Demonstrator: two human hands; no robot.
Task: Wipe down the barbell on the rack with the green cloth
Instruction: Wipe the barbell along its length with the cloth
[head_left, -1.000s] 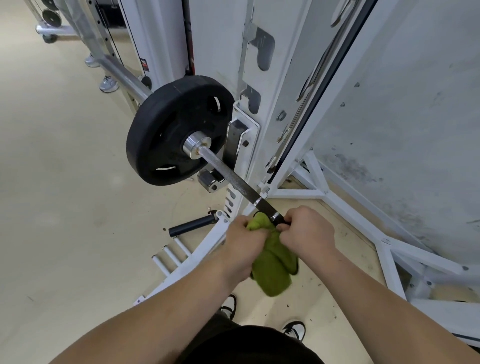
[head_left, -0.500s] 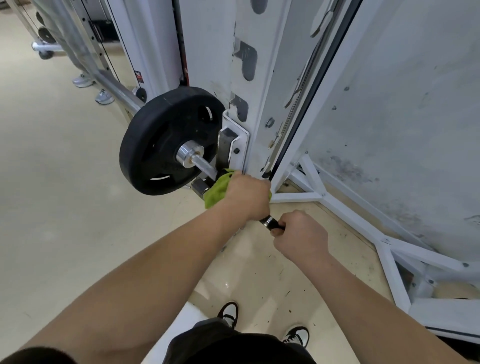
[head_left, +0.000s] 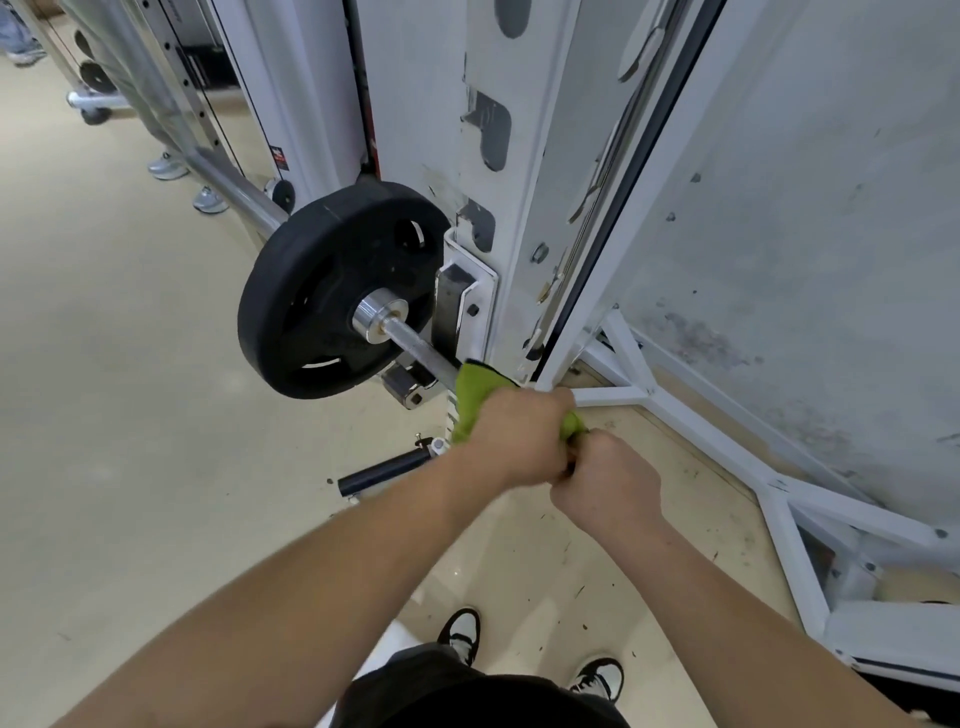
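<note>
Both bare forearms reach forward and converge. The left hand (head_left: 519, 434) is curled into a closed grip around the cloth (head_left: 475, 397), knuckles up. The right hand (head_left: 605, 480) is fisted just below and beside it, the two touching, its grip closed, contents hidden.

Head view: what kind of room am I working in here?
Most likely a gym's weight area: a black weight plate loaded on a barbell, seated in a white rack upright, with more weight machines behind.
</note>
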